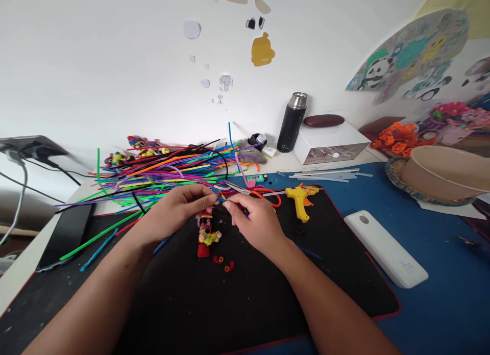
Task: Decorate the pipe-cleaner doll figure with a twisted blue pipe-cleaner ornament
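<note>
My left hand (181, 212) and my right hand (254, 220) come close together above the black mat, fingertips pinched. Between them shows a short blue pipe cleaner (221, 199), its ends hidden by the fingers. Just below lies a small pipe-cleaner figure (207, 236) in pink, yellow and red, partly behind my left hand. Two little red curled pieces (224, 263) with yellow-orange centres rest on the mat nearer to me. Behind my right hand are scissors (264, 193) with orange handles.
A heap of coloured pipe cleaners (172, 166) spreads along the back left. A yellow glue gun (300, 199) lies right of my hands, glue sticks (325, 175) behind it. A black flask (292, 123) stands by the wall. A white oblong device (385, 248) lies at right.
</note>
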A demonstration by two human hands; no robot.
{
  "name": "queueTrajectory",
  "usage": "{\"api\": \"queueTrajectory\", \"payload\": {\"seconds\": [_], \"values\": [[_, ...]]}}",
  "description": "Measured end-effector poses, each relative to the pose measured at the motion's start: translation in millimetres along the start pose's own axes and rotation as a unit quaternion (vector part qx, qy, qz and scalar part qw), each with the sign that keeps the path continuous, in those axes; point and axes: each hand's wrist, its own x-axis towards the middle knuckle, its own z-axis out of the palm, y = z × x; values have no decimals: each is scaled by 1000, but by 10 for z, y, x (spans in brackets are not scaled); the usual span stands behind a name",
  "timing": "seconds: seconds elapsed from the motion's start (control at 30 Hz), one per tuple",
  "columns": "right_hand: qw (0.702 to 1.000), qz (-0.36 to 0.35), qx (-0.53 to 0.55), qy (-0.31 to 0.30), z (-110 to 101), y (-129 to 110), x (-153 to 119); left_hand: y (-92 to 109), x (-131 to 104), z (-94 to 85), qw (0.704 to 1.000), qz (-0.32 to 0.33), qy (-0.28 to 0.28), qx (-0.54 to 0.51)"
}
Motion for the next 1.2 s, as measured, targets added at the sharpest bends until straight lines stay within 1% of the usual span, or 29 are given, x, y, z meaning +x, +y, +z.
{"api": "queueTrajectory", "payload": {"seconds": [0.13,0.3,0.4,0.57,0.93,1.07,1.2], "values": [[1000,-7,8,-3,-6,-11,-2,-47,12,-17,997,-31,-17,-69],[1000,-13,3,-2,-6,-14,-4,-14,10,-11,989,-75,-28,-122],[1000,-19,0,0,3,-6,-5,12,-1,-2,984,-98,-22,-149],[1000,-27,-8,-2,16,2,-3,22,-9,15,978,-117,-30,-169],[1000,-24,-11,-7,-3,-17,-8,22,0,34,971,-131,-22,-199],[1000,-18,-12,-10,0,-15,-11,29,5,46,970,-128,-21,-207],[1000,-13,-6,-7,5,-15,-13,-13,17,71,966,-112,-19,-231]]}}
